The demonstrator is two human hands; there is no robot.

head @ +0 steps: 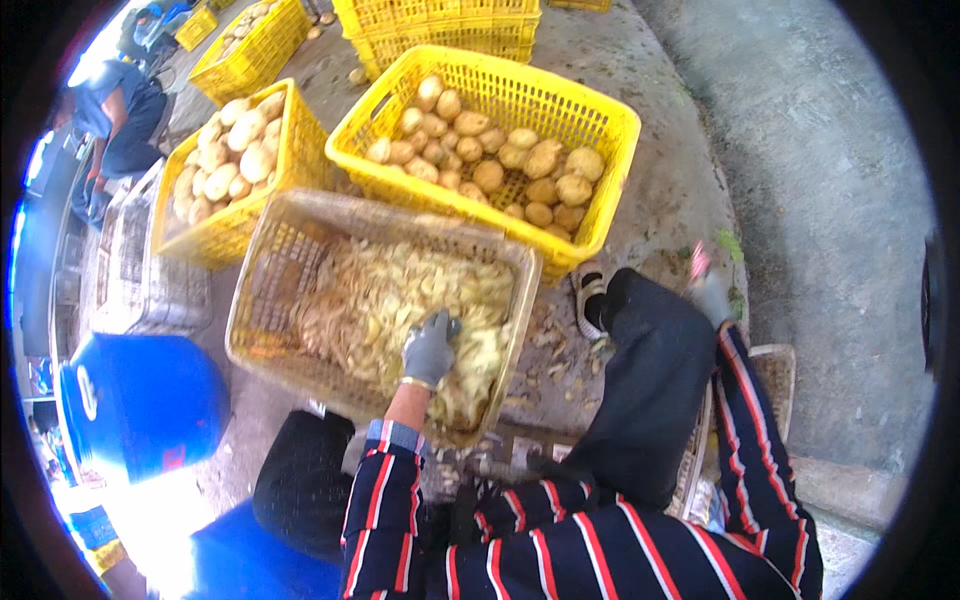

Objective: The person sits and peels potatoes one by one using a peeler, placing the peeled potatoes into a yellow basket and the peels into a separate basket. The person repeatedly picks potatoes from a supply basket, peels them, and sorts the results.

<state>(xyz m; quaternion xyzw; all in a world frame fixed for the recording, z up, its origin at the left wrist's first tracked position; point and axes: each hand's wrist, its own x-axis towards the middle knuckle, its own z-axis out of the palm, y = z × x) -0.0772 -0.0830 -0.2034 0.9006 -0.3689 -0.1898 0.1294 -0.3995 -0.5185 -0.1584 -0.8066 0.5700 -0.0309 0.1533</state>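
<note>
My left hand (430, 349), in a grey glove, reaches into a worn, dirty plastic crate (296, 379) and touches the heap of pale peelings (382, 300) there; whether its fingers grip any is unclear. Out to the right, beside my knee, my right hand (709, 296) is gloved and blurred, with a red-and-white thing (699, 261) at its fingers. Past the peelings crate stands a yellow plastic crate (480, 66) with round, tan root vegetables (489, 174) in it. A second yellow crate (300, 150), to the left, is heaped with paler ones (225, 161).
A blue plastic barrel (150, 401) lies at left. Behind it are white crates (176, 289). More yellow crates (442, 37) are stacked at the top. A co-worker (124, 112) sits at upper left. Another crate (776, 382) stands by my right arm. Peel scraps (559, 349) litter the floor.
</note>
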